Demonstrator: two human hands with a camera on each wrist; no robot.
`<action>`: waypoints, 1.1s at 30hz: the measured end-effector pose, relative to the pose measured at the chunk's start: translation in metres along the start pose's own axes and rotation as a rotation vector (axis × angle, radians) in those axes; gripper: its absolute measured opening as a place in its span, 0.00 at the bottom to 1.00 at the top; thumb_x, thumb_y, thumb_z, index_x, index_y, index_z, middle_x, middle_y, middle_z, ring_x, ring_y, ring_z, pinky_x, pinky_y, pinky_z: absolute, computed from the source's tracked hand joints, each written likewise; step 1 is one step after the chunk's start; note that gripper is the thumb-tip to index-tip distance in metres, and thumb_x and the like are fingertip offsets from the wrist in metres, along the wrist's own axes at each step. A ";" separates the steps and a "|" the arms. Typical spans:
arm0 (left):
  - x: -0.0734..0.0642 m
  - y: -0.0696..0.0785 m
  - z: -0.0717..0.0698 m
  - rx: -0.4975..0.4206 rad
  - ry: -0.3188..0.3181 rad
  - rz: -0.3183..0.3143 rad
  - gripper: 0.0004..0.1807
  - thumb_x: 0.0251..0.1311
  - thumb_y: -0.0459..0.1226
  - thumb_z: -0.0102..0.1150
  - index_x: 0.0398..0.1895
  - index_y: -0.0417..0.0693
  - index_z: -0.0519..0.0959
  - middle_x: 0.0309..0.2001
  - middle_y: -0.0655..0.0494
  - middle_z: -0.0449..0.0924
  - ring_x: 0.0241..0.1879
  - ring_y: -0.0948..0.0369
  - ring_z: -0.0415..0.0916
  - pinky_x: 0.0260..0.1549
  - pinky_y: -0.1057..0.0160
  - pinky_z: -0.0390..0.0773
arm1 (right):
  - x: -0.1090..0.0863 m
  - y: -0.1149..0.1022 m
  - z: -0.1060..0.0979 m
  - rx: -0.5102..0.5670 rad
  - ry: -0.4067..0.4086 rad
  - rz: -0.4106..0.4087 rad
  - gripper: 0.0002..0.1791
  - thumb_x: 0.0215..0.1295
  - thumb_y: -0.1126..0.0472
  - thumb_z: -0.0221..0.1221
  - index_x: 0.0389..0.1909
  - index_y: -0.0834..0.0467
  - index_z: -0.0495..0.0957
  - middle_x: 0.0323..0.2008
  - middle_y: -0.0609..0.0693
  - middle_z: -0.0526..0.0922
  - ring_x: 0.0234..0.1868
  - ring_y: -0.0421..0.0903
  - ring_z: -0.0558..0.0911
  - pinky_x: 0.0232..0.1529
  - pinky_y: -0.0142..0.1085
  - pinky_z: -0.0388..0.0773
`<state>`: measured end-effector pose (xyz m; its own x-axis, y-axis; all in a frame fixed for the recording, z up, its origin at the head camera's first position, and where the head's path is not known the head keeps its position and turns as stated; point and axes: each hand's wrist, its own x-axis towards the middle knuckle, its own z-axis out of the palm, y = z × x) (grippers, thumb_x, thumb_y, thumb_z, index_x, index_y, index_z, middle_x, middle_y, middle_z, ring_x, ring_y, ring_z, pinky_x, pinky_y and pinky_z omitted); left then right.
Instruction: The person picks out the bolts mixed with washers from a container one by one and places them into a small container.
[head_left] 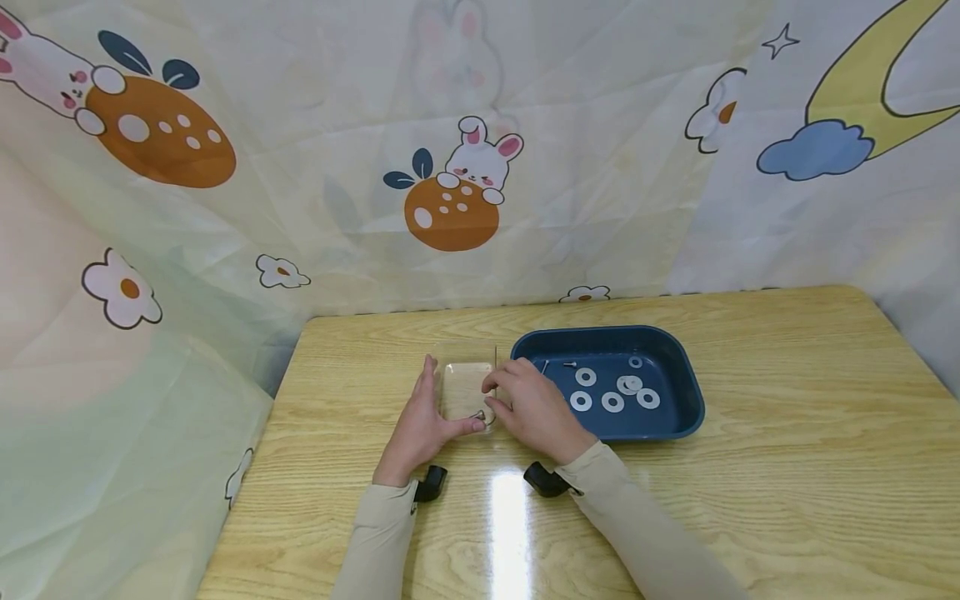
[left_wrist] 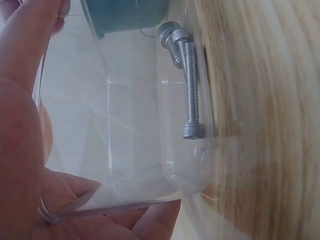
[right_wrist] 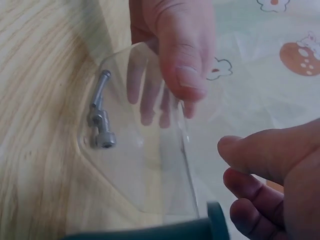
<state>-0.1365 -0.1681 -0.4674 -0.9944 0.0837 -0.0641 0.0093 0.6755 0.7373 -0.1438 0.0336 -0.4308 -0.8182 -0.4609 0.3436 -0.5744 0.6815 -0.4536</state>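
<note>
My left hand [head_left: 423, 425] grips a clear plastic box [head_left: 465, 392] by its near-left corner. Its thumb hooks over the near rim, and its fingers lie along the outside of the wall. Inside the box, several silver socket-head bolts [left_wrist: 190, 85] lie together on the bottom, seen through the wall in both wrist views. Over the box's right rim hovers my right hand [head_left: 536, 412]. In the right wrist view its thumb and loosely bent fingers [right_wrist: 255, 150] stand apart, with nothing between them.
Right of the box stands a dark blue tray [head_left: 693, 417], with my right hand across its left end. Several flat washers [head_left: 612, 402] and a small bolt [head_left: 570, 364] lie in it. A patterned cloth [head_left: 360, 267] hangs behind the wooden table [head_left: 787, 467].
</note>
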 end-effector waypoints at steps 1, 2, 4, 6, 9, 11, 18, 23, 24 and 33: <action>0.000 0.000 0.000 0.002 0.000 -0.002 0.73 0.31 0.60 0.73 0.73 0.55 0.30 0.72 0.53 0.43 0.69 0.50 0.46 0.61 0.46 0.57 | -0.001 0.001 -0.002 0.013 0.004 0.006 0.05 0.57 0.59 0.64 0.34 0.51 0.81 0.35 0.42 0.77 0.37 0.39 0.69 0.36 0.33 0.72; 0.000 0.000 0.000 0.001 0.001 -0.002 0.73 0.31 0.60 0.73 0.73 0.54 0.31 0.72 0.53 0.43 0.69 0.50 0.46 0.61 0.46 0.57 | -0.002 0.002 -0.003 0.022 0.008 0.013 0.05 0.56 0.59 0.64 0.35 0.52 0.81 0.35 0.42 0.77 0.37 0.39 0.69 0.35 0.33 0.72; 0.000 0.000 0.000 -0.002 0.003 -0.002 0.73 0.30 0.60 0.73 0.73 0.53 0.31 0.72 0.53 0.44 0.69 0.50 0.47 0.61 0.46 0.58 | -0.005 0.005 -0.006 0.036 0.017 0.027 0.06 0.56 0.60 0.65 0.35 0.52 0.81 0.36 0.42 0.77 0.37 0.39 0.69 0.37 0.33 0.73; -0.001 0.000 0.000 -0.003 0.005 -0.002 0.74 0.30 0.61 0.73 0.74 0.52 0.32 0.72 0.53 0.44 0.68 0.50 0.47 0.61 0.46 0.58 | -0.007 0.008 -0.008 0.041 0.026 0.033 0.07 0.55 0.60 0.65 0.35 0.51 0.81 0.36 0.41 0.77 0.38 0.38 0.70 0.38 0.33 0.73; -0.001 0.000 0.000 -0.006 -0.001 -0.005 0.74 0.29 0.61 0.73 0.73 0.57 0.30 0.72 0.53 0.44 0.69 0.50 0.47 0.61 0.47 0.57 | -0.011 0.014 -0.011 0.042 0.035 0.035 0.07 0.55 0.60 0.65 0.36 0.51 0.81 0.36 0.40 0.77 0.38 0.38 0.71 0.38 0.32 0.73; -0.001 0.000 0.000 -0.006 -0.004 -0.008 0.74 0.29 0.61 0.73 0.73 0.60 0.28 0.72 0.53 0.43 0.69 0.50 0.47 0.62 0.47 0.57 | -0.013 0.018 -0.014 0.052 0.036 0.039 0.07 0.56 0.60 0.65 0.37 0.51 0.81 0.37 0.40 0.77 0.38 0.38 0.71 0.38 0.32 0.74; 0.000 0.000 0.000 -0.008 -0.004 -0.004 0.75 0.27 0.63 0.72 0.73 0.58 0.30 0.72 0.55 0.44 0.69 0.51 0.47 0.62 0.47 0.56 | -0.019 0.030 -0.026 0.071 0.014 0.068 0.06 0.58 0.59 0.63 0.37 0.50 0.80 0.38 0.41 0.77 0.38 0.39 0.72 0.37 0.34 0.74; 0.000 0.000 0.000 -0.005 -0.008 -0.008 0.75 0.25 0.65 0.71 0.72 0.63 0.28 0.73 0.56 0.43 0.69 0.52 0.47 0.63 0.48 0.55 | -0.023 0.038 -0.032 0.095 -0.011 0.062 0.06 0.58 0.60 0.63 0.37 0.51 0.81 0.37 0.42 0.77 0.37 0.42 0.73 0.36 0.34 0.73; 0.000 0.000 0.000 -0.003 -0.009 -0.006 0.75 0.25 0.65 0.71 0.72 0.63 0.28 0.73 0.55 0.43 0.69 0.52 0.47 0.63 0.48 0.55 | -0.024 0.040 -0.033 0.098 -0.016 0.060 0.07 0.58 0.61 0.64 0.37 0.51 0.81 0.36 0.42 0.77 0.37 0.42 0.73 0.35 0.34 0.73; 0.000 0.001 -0.001 0.006 -0.007 -0.007 0.76 0.25 0.65 0.71 0.73 0.59 0.29 0.72 0.55 0.43 0.69 0.52 0.47 0.62 0.47 0.56 | -0.029 0.051 -0.038 0.089 -0.076 0.043 0.09 0.56 0.62 0.65 0.39 0.52 0.81 0.36 0.42 0.78 0.36 0.43 0.76 0.36 0.34 0.74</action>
<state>-0.1364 -0.1682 -0.4664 -0.9937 0.0842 -0.0736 0.0033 0.6802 0.7330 -0.1485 0.1031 -0.4323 -0.8396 -0.4769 0.2603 -0.5361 0.6496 -0.5391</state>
